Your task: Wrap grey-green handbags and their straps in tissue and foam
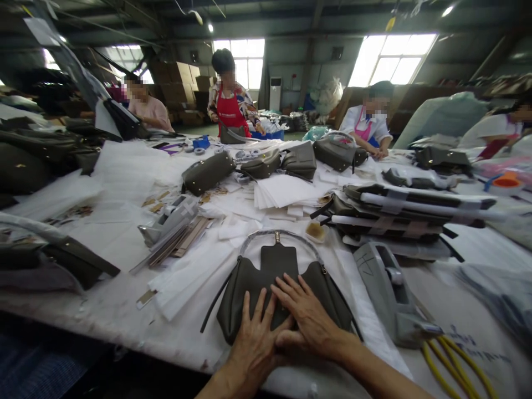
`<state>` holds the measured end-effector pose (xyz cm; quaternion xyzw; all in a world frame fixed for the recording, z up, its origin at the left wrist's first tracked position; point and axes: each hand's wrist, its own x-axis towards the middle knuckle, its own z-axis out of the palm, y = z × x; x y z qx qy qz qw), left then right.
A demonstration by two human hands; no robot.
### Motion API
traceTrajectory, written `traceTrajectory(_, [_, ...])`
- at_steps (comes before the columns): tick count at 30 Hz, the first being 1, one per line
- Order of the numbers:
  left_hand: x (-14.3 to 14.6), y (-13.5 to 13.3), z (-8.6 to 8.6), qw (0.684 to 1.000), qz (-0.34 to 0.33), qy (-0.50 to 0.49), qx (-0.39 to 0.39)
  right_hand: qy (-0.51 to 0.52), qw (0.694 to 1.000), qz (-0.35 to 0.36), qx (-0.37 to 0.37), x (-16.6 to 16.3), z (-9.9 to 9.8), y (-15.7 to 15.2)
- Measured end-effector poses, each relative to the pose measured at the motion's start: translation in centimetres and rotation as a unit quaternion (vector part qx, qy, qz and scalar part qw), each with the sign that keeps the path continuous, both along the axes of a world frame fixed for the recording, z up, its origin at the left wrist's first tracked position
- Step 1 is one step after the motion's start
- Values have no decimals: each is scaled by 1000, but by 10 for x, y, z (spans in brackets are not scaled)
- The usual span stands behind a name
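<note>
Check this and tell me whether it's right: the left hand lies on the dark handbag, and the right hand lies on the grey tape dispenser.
Not quite: the head view shows the right hand on the dark handbag too, fingers spread. The grey tape dispenser stands off to the right, untouched. The left hand is as you say.

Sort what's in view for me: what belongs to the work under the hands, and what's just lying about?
In the work:
- dark bag, its flap raised
- left hand and right hand, both flat on it

Apparently lying about, untouched:
- grey tape dispenser, right
- stacked dark pieces
- white sheets
</note>
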<state>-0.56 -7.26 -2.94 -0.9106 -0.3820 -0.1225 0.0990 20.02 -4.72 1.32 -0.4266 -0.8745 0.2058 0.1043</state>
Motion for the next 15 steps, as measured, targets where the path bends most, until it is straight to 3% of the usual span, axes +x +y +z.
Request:
traceTrajectory(4, [-25, -4, 2, 999, -13, 37, -18, 12, 998, 41, -35, 0, 0, 10])
traceTrajectory(9, [-62, -13, 16, 997, 30, 32, 58, 10, 998, 2, -61, -1, -5, 8])
traceTrajectory(12, [-52, -10, 21, 997, 40, 11, 64, 6, 998, -10, -69, -5, -8, 6])
traceTrajectory(15, [-28, -3, 17, 996, -23, -2, 81, 6, 997, -13, -78, -4, -8, 4])
